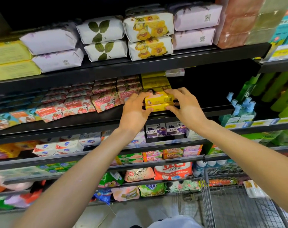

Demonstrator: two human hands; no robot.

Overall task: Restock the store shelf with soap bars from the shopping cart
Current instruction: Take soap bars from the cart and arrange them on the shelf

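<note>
Gripping yellow soap bars (pixel 159 100) at shelf (pixel 205 111) edge (dark gap rightward), both hands' fingers (pixel 173 92).

Setting: retail shop, toiletries and cleaning aisle. Evidence: black tiered shelving (pixel 140 66) runs the full width, each level stocked with many identical packaged goods faced outward. Top level: paper-wrapped soap bars (pixel 105 28) stacked two high, floral and leaf prints, some with QR codes. Second level: rows of "Goat Soap" packs (pixel 77 104) beside stacked yellow soap boxes (pixel 158 99). Lower levels: "LUX" cartons (pixel 164 130), white boxed soaps (pixel 57 148), bagged detergent (pixel 173 171). Right bay: blue-capped bottles (pixel 240 112) and green bottles (pixel 274 89). Yellow price labels (pixel 283 52) clipped to shelf edges. Wire shopping cart (pixel 235 198) stands at lower right.
</note>
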